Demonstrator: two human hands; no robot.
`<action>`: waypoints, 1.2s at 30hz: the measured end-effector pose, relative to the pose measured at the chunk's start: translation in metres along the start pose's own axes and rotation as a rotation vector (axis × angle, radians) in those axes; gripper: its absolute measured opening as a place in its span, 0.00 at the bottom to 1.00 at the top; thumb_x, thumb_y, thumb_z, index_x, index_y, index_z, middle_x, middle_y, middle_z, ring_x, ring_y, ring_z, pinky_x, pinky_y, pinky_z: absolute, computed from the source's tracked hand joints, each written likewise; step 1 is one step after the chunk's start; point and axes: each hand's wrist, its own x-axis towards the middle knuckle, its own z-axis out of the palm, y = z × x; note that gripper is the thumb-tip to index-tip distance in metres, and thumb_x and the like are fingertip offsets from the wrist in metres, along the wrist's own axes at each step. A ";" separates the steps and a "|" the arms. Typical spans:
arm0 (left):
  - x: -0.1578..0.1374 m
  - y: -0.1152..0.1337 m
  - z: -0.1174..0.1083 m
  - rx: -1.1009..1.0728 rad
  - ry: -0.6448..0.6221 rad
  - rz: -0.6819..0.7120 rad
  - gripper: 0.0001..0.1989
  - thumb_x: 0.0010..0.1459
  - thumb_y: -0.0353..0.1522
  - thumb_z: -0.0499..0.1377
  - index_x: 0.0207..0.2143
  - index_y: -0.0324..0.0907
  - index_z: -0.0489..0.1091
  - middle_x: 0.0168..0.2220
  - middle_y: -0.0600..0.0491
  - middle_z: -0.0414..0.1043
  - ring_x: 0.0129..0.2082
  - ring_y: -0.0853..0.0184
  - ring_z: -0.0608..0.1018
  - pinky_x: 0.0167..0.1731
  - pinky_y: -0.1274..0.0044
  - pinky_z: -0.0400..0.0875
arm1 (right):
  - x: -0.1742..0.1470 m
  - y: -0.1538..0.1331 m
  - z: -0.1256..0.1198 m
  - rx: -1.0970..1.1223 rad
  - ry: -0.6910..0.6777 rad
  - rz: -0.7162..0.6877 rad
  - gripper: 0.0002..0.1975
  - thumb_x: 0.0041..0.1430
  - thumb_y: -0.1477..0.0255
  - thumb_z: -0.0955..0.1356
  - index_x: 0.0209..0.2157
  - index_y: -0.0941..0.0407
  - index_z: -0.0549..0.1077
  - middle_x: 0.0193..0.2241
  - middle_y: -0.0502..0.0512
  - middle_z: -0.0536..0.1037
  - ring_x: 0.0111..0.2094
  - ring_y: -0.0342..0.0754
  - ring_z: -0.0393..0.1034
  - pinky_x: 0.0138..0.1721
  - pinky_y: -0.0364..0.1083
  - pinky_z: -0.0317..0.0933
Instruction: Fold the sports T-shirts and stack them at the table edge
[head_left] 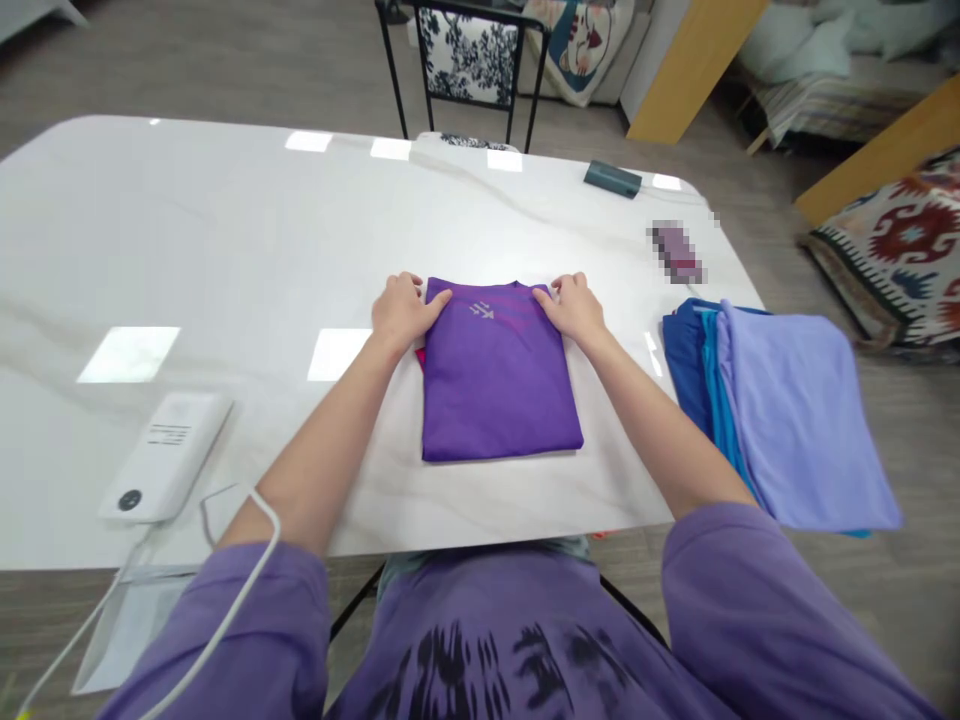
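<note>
A folded purple T-shirt lies flat on the white table in front of me, a small pale print near its far edge. My left hand is at its far left corner, thumb on top and fingers curled at the side. At the far right corner, my right hand pinches the edge the same way. Both sets of fingertips are partly hidden. A bit of red cloth peeks out from the shirt's left side.
Blue and lavender clothes are piled at the table's right edge, partly overhanging. A white power bank-like device with a cable sits at left. A dark green case and a blurred phone-like object lie far right. A chair stands opposite.
</note>
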 end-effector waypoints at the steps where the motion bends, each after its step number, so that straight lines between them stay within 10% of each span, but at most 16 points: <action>1: 0.001 -0.001 0.002 0.032 -0.008 -0.019 0.38 0.64 0.62 0.66 0.60 0.42 0.74 0.62 0.36 0.77 0.59 0.45 0.81 0.62 0.55 0.76 | 0.002 0.003 0.003 -0.010 -0.003 0.039 0.34 0.75 0.43 0.67 0.61 0.59 0.78 0.65 0.73 0.74 0.59 0.67 0.77 0.62 0.63 0.73; 8: 0.010 0.015 0.006 0.105 -0.151 0.004 0.26 0.61 0.54 0.71 0.49 0.43 0.79 0.53 0.38 0.82 0.58 0.41 0.82 0.65 0.51 0.74 | 0.014 0.006 0.002 -0.008 -0.213 -0.053 0.23 0.67 0.52 0.75 0.50 0.57 0.82 0.53 0.68 0.83 0.53 0.65 0.80 0.59 0.60 0.75; 15: -0.017 0.043 -0.005 -0.540 -0.035 0.116 0.21 0.63 0.42 0.71 0.52 0.44 0.71 0.48 0.47 0.84 0.46 0.58 0.85 0.52 0.65 0.84 | -0.014 0.008 -0.022 0.406 -0.081 -0.174 0.19 0.70 0.61 0.71 0.59 0.53 0.76 0.54 0.57 0.86 0.55 0.59 0.80 0.64 0.59 0.73; 21: -0.072 0.100 -0.050 -0.858 0.139 0.330 0.30 0.64 0.41 0.76 0.60 0.44 0.66 0.42 0.55 0.81 0.36 0.68 0.82 0.44 0.71 0.85 | -0.068 0.016 -0.100 0.664 0.098 -0.265 0.27 0.73 0.49 0.72 0.63 0.50 0.73 0.57 0.54 0.83 0.61 0.57 0.77 0.69 0.58 0.73; 28: -0.184 0.183 -0.083 -0.953 0.281 0.687 0.40 0.59 0.54 0.79 0.63 0.41 0.76 0.43 0.55 0.77 0.36 0.74 0.76 0.41 0.80 0.81 | -0.201 0.057 -0.206 0.718 0.341 -0.337 0.34 0.72 0.38 0.71 0.64 0.48 0.73 0.60 0.55 0.81 0.68 0.60 0.74 0.74 0.60 0.72; 32: -0.220 0.247 -0.071 -0.989 0.179 0.870 0.38 0.62 0.56 0.76 0.65 0.45 0.76 0.46 0.54 0.76 0.39 0.71 0.78 0.46 0.74 0.84 | -0.260 0.112 -0.266 0.595 0.457 -0.333 0.30 0.75 0.40 0.69 0.63 0.48 0.73 0.58 0.54 0.82 0.65 0.59 0.76 0.72 0.62 0.73; 36: -0.221 0.332 -0.014 -1.120 0.026 0.900 0.27 0.69 0.51 0.73 0.60 0.47 0.76 0.50 0.52 0.77 0.47 0.65 0.82 0.58 0.68 0.84 | -0.270 0.194 -0.320 0.350 0.518 -0.231 0.29 0.77 0.43 0.69 0.63 0.50 0.73 0.57 0.55 0.80 0.64 0.59 0.76 0.72 0.63 0.72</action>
